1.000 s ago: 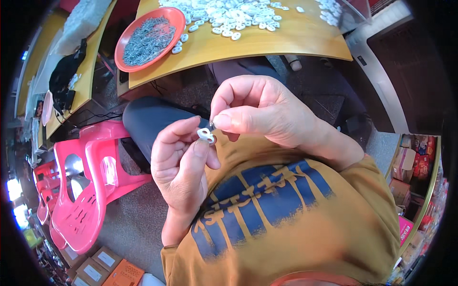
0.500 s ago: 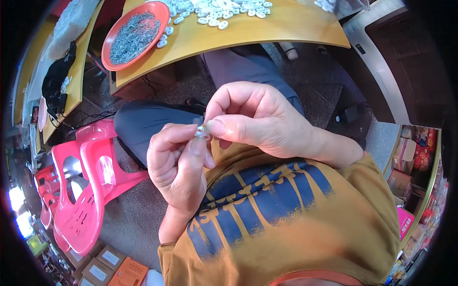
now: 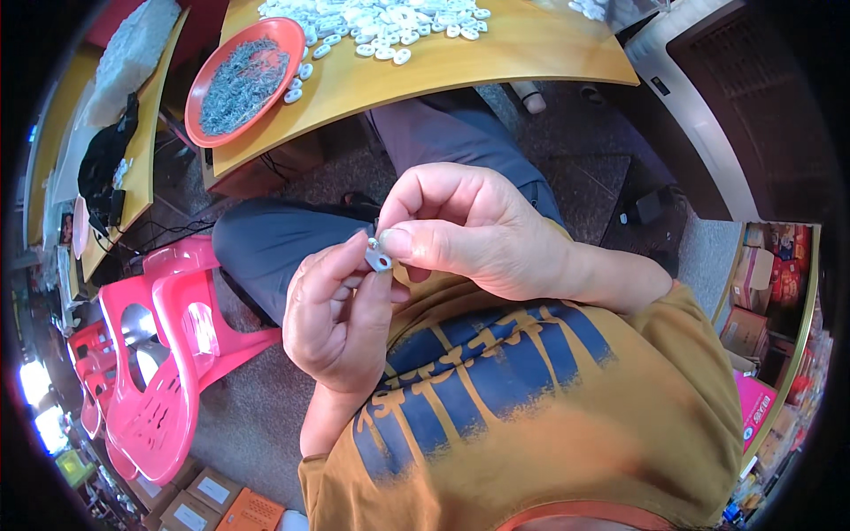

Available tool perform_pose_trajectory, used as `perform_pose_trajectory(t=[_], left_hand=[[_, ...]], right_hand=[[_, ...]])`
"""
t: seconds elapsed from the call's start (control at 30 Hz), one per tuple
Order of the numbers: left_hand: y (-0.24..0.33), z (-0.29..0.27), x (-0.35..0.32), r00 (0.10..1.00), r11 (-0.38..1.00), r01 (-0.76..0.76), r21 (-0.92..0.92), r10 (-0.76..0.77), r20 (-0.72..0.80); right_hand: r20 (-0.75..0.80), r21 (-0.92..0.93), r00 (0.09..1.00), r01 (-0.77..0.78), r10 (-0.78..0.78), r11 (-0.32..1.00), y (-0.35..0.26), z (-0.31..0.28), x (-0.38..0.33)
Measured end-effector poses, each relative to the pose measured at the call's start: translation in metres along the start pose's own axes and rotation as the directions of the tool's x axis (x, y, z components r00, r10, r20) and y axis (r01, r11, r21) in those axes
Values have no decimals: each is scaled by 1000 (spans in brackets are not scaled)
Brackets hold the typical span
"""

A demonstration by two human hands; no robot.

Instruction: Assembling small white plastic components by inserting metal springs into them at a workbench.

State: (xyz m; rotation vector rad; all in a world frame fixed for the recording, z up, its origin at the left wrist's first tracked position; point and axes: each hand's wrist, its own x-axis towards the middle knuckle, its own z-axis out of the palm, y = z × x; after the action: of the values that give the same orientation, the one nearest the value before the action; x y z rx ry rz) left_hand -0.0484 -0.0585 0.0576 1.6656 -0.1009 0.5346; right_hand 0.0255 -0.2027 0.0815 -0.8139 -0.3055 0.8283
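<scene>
Between the thumb and forefinger of my left hand (image 3: 336, 314) is a small white oval plastic piece (image 3: 379, 260) with holes through it, tilted so one hole shows dark. My right hand (image 3: 482, 234) is closed in a pinch against the upper end of that piece. A tiny shiny bit shows by its thumb tip, too small to name. Both hands are held over my lap. Ahead on the table, many similar white pieces (image 3: 385, 40) lie in a loose heap, next to a red plastic dish (image 3: 197, 111) of small silvery metal parts.
The curved wooden table (image 3: 496, 62) has its near edge beyond my knees. A pink plastic chair (image 3: 159, 398) stands at my left, with cardboard boxes (image 3: 212, 488) near it. To the right are a white and dark cabinet (image 3: 708, 115) and a shelf of packages (image 3: 753, 283).
The white piece has turned in my left fingers, so its hole now shows. My left hand has shifted slightly right; my right hand stays pinched at the piece. The view has tilted a little.
</scene>
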Motion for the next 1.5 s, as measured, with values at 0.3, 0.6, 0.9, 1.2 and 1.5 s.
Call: perform_pose_trajectory(t=[0.3, 0.6, 0.9, 1.2, 1.5], left_hand=[[-2, -7, 6, 972, 958, -233, 166, 231, 33], [16, -3, 6, 928, 815, 363, -451, -362, 93], [17, -5, 6, 905, 771, 411, -487, -410, 115], [19, -6, 5, 889, 792, 439, -425, -450, 80], [19, -7, 5, 898, 830, 435, -349, -428, 100]], right_hand=[[-1, -30, 999, -32, 32, 999, -3, 0, -2], [-54, -121, 998, -34, 28, 992, -2, 3, -3], [-3, -147, 999, -51, 51, 988, -2, -1, -4], [189, -781, 925, 345, -329, 520, -3, -5, 0], [391, -822, 802, 525, -452, 220, -4, -7, 3]])
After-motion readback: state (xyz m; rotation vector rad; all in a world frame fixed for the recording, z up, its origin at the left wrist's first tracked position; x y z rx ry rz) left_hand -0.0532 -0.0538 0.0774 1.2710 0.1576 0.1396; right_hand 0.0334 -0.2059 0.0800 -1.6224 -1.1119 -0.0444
